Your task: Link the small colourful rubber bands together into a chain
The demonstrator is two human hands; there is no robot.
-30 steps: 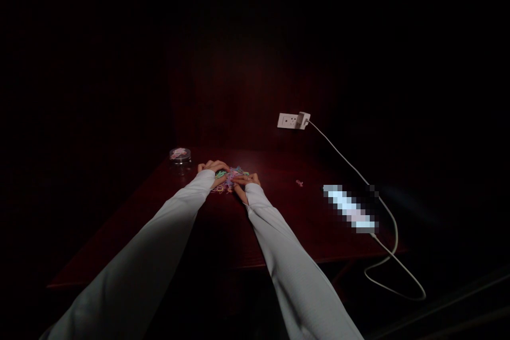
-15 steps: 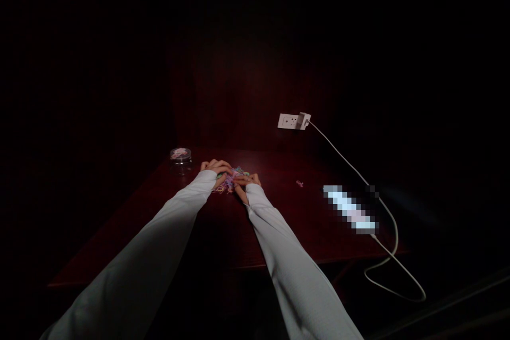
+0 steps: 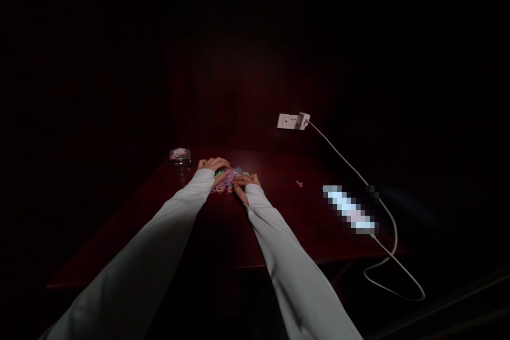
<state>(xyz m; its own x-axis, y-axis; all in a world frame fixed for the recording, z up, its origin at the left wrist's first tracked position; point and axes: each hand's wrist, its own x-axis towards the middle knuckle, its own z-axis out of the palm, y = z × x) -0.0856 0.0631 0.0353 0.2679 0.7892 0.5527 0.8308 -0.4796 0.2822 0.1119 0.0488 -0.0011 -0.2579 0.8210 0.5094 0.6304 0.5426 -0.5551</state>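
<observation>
In the head view, a loose pile of thin coloured strands point(image 3: 230, 178) lies on the far part of a dark red table point(image 3: 279, 234), between the person's hands. The left hand point(image 3: 214, 163) arches at the pile's left side, fingers partly bent and parted from the thumb. The right hand point(image 3: 252, 181) is at the right side, fingers directed inward and the thumb beneath them. Whether either hand has any strand pinched cannot be told.

The strands appear light, soft and flexible, with low risk of breakage; they are likely to tangle and scatter. Recommended hold: gather the pile from both sides at its base, or pinch a single strand between thumb and fingertip.

A small pink piece point(image 3: 299, 184) lies apart, to the right of the pile. A clear round container point(image 3: 180, 156) with pink pieces visible at its top stands near the far left edge.

The tabletop appears smooth and faintly glossy. A wall outlet point(image 3: 287, 121) carries a white plug adapter point(image 3: 304, 118); its cable point(image 3: 345, 156) hangs down toward a bright, pixelated device point(image 3: 350, 210) on the right. The surrounding room is very dark.
</observation>
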